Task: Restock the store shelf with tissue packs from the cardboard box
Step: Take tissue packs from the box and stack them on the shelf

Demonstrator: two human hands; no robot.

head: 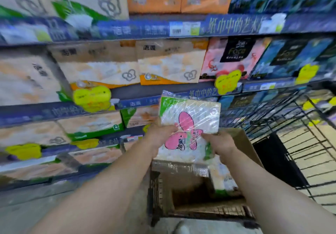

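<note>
the tissue pack (189, 124) is gripped by the left hand (160, 133) and right hand (221, 143) above the cardboard box (241, 143) (slick wrap); it could be dropped.

We hold a tissue pack (189, 130) between our left hand (160, 135) and right hand (221, 143), above the cardboard box (241, 143). The box sits in a cart (158, 193) below us, more packs (224, 177) inside it. The shelf (127, 29) stands ahead and left; a wire rack (291, 124) is right.
</note>
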